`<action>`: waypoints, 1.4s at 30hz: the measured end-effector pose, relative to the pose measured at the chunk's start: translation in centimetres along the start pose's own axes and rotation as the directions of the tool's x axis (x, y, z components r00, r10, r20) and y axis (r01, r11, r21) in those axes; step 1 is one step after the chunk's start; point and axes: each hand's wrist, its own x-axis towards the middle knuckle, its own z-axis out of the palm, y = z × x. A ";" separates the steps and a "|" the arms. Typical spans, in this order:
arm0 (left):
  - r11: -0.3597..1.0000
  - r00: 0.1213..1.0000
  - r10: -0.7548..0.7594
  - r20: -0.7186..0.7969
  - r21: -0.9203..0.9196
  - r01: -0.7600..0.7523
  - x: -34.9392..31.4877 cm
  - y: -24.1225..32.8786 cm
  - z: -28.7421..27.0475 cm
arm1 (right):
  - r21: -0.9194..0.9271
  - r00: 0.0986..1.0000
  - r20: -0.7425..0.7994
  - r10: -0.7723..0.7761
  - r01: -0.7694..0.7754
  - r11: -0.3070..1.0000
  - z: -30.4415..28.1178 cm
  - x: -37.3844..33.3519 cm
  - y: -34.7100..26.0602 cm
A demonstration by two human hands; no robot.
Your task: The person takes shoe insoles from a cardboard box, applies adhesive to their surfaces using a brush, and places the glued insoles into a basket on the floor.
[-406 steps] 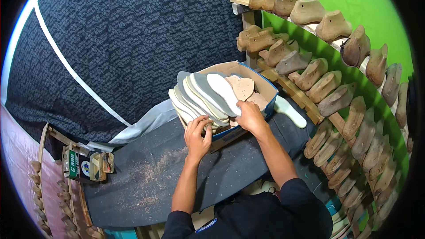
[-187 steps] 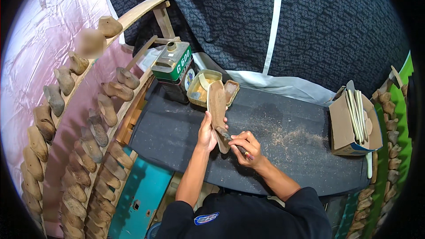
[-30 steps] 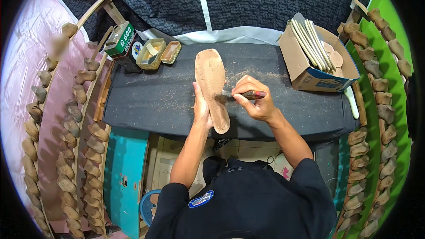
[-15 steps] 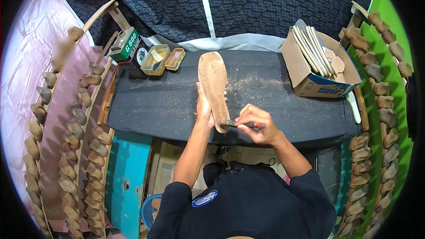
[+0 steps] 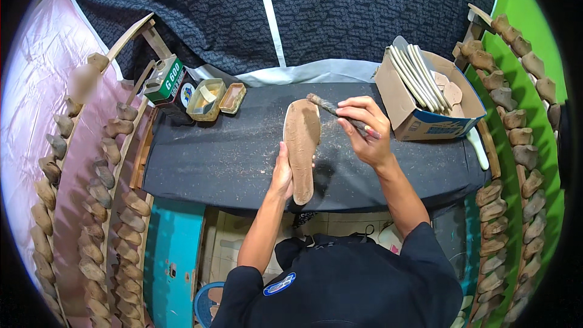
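A brown shoe insole [image 5: 302,152] stands tilted over the near middle of the dark-covered table, its wide end away from me. My left hand [image 5: 282,173] grips it along the left edge, thumb on top and the other fingers mostly hidden underneath. A short, dark-handled brush [image 5: 328,107] is pinched in my right hand [image 5: 369,130]. Its stubby brown tip is up by the wide end of the insole; whether it touches cannot be told.
At the far left of the table [image 5: 231,164] stand a green-and-dark can [image 5: 167,88], a yellowish tub [image 5: 205,99] and a small tray [image 5: 232,98]. An open cardboard box [image 5: 425,123] with pale flat pieces is at the right, beside a white-handled tool [image 5: 478,149]. Racks of shoe lasts [image 5: 520,136] flank both sides.
My right hand has lifted the brush from the insole's narrow end and carried it away from me to the wide end. The insole has shifted slightly right and nearer to me.
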 end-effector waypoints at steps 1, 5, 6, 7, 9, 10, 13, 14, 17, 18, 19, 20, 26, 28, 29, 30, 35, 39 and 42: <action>1.000 1.000 -0.019 -0.007 0.003 0.019 0.1 0.0 0.0 | -0.027 1.000 -0.003 0.017 -0.017 0.999 0.1 0.2 0.1; 0.999 0.999 0.030 -0.043 0.014 -0.030 0.3 0.3 -0.5 | -0.070 0.992 0.103 -0.071 0.079 0.994 2.1 -0.7 0.5; 1.000 0.999 0.019 -0.033 -0.014 -0.020 0.4 0.3 -1.3 | -0.046 0.990 0.118 -0.071 0.077 0.996 2.7 -1.1 0.2; 0.999 1.000 0.009 -0.023 -0.042 -0.010 0.4 0.3 -1.9 | -0.018 0.988 0.136 -0.073 0.076 0.997 3.2 -1.8 0.1; 0.990 0.995 0.011 -0.103 -0.138 -0.025 0.3 2.0 0.4 | 0.054 0.975 0.202 -0.090 0.081 0.995 4.0 -3.4 -0.6; 0.972 0.983 0.003 -0.184 -0.231 -0.046 0.3 2.6 1.1 | 0.097 0.969 0.231 -0.092 0.071 0.993 4.4 -4.3 -0.9; 0.987 0.994 0.062 -0.088 -0.142 -0.075 -0.1 2.5 -2.4 | 0.232 0.925 0.358 -0.129 0.045 0.972 5.1 -6.2 -1.8; 0.989 0.988 0.093 -0.121 -0.102 -0.105 -0.6 2.7 -2.0 | 0.250 0.923 0.366 -0.117 0.024 0.968 5.0 -6.2 -2.1; 0.993 0.995 0.062 -0.074 -0.100 -0.070 -0.6 0.8 -4.0 | 0.289 0.925 0.375 -0.057 -0.058 0.955 4.4 -5.5 -1.4; 0.993 0.990 0.039 -0.133 -0.105 -0.053 -1.1 1.1 -2.8 | 0.304 0.928 0.372 0.000 -0.121 0.945 4.2 -4.9 -0.9; 0.993 0.990 0.033 -0.135 -0.104 -0.048 -1.2 1.0 -2.5 | 0.285 0.941 0.338 0.031 -0.134 0.949 3.9 -4.3 -0.8; 0.996 0.992 0.033 -0.125 -0.079 -0.043 -1.4 1.0 -2.3 | 0.264 0.955 0.296 0.037 -0.118 0.957 3.7 -3.4 -0.6; 0.997 1.000 0.019 -0.013 0.072 -0.018 -2.4 0.1 -2.9 | 0.075 0.997 0.076 -0.028 0.022 0.997 3.8 -1.3 0.5; 0.998 0.998 0.060 -0.029 0.022 -0.059 -2.2 -0.1 -2.4 | -0.003 0.989 0.095 -0.112 0.113 0.994 5.0 -2.6 0.3; 0.998 0.998 0.061 -0.032 0.020 -0.060 -2.1 0.1 -1.8 | 0.027 0.982 0.148 -0.114 0.111 0.993 5.4 -3.7 -0.5; 0.993 0.988 0.047 -0.146 -0.099 -0.061 -1.9 0.5 -0.9 | 0.061 0.972 0.189 -0.140 0.130 0.990 5.9 -4.8 -0.7; 0.996 0.988 0.010 -0.153 -0.090 -0.024 -2.5 0.8 -3.6 | 0.268 0.936 0.321 -0.141 0.053 0.962 6.3 -8.0 -2.4; 0.997 0.979 0.043 -0.201 -0.054 -0.055 -2.8 -0.5 -2.4 | 0.311 0.938 0.298 0.178 -0.272 0.911 4.6 -7.3 -1.3; 0.999 0.994 0.036 -0.104 -0.015 -0.038 -2.9 -1.1 -2.3 | 0.306 0.948 -0.006 0.318 -0.301 0.903 3.8 -6.2 0.0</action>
